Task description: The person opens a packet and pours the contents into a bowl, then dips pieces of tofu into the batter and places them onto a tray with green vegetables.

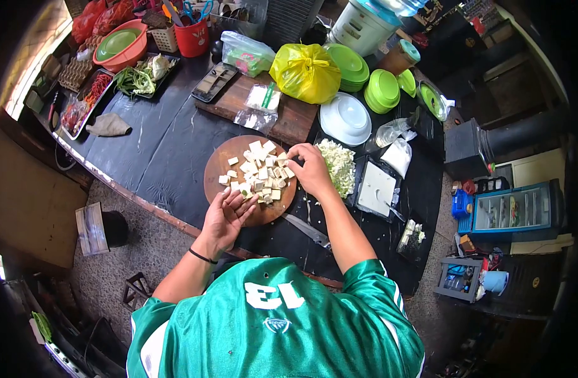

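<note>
Clock directions run from my round board. The black table spreads under everything. At 12 o'clock a rectangular wooden board lies on it; my round board carries the pale cubes in a loose heap. At 1 o'clock sits a knotted yellow bag, its contents hidden. Between 10 and 11, an orange basin holds something round and green, and nearer me a black tray holds leafy greens and a whitish vegetable. At 10, another tray has red chillies; at 3, a tray holds a flat white slab. A clear tub at 12 has green contents. My hands are apart: the left, at 7, lies palm up, fingers spread by the cubes; the right has its fingertips at the heap's 2-o'clock edge, whether gripping a cube I can't tell.
</note>
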A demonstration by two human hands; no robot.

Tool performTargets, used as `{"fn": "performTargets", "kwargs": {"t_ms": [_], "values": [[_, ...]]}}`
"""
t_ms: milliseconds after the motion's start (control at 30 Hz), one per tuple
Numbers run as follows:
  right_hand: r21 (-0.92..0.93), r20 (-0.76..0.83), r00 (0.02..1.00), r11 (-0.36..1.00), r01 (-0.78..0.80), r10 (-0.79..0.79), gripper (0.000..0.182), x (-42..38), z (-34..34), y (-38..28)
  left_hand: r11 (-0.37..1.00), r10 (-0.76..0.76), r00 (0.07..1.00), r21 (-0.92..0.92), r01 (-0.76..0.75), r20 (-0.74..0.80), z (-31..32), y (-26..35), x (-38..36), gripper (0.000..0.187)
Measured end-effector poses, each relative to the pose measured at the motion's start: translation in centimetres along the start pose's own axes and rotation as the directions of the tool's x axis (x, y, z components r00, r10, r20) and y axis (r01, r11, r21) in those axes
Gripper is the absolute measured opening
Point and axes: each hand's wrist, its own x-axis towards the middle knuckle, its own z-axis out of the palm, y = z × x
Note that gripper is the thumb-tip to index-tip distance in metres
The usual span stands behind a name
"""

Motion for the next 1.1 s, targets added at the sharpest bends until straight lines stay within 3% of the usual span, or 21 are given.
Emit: {"fn": "performTargets", "kwargs": {"t_ms": [33,133,200,300,400,500,633,833,900,1033,1100], "values": [[0.051,0.016,0.998,0.996,-0.069,0.069,0.014,-0.4,-0.4,-0.9,1.000,-0.015,0.999,0.018,0.016,-0.029,0.7,-0.1,-0.1,0.032],[0.140,-0.067,0.998,0.990,0.010,-0.001,0.017,-1.8,-0.4,-2.8,0.998,-0.051,0.998,0.045,0.053,-0.039,1.4,-0.8,0.4,0.032],[0.172,-0.064,0.997,0.985,-0.028,0.040,0.016,-2.8,-0.2,-4.3,0.996,-0.073,0.997,0.055,0.074,-0.019,1.8,-1.1,0.9,0.032],[-0.043,-0.211,0.937,0.961,0.275,-0.277,0.015,-4.1,0.1,-5.9,0.987,-0.148,0.978,0.088,0.136,0.146,2.1,-1.4,1.6,0.033],[-0.166,-0.205,0.895,0.915,0.367,-0.396,0.018,-5.0,0.5,-6.8,0.981,-0.158,0.987,0.120,0.153,0.036,2.6,-1.9,1.9,0.037],[-0.242,-0.199,0.864,0.878,0.414,-0.462,0.019,-6.0,1.1,-6.3,0.975,-0.167,0.985,0.157,0.158,0.045,3.9,-2.0,1.4,0.037],[-0.272,-0.167,0.855,0.857,0.438,-0.491,0.020,-7.1,1.2,-5.9,0.975,-0.165,0.986,0.155,0.159,0.023,3.2,-2.3,1.6,0.037],[-0.284,-0.131,0.864,0.853,0.438,-0.487,0.021,-8.1,1.3,-5.9,0.963,-0.225,0.967,0.175,0.203,0.118,3.4,-2.3,1.3,0.033],[-0.277,-0.134,0.874,0.865,0.419,-0.467,0.021,-8.3,1.2,-6.1,0.962,-0.181,0.982,0.215,0.167,0.050,3.9,-2.3,0.9,0.028],[-0.307,-0.150,0.878,0.865,0.397,-0.455,0.020,-8.5,1.6,-5.8,0.964,-0.140,0.987,0.239,0.117,0.083,1.9,-3.1,1.9,0.024],[-0.322,-0.169,0.880,0.869,0.376,-0.444,0.020,-8.5,1.7,-5.9,0.979,-0.152,0.914,0.187,0.086,0.376,1.2,-3.0,2.6,0.023]]}}
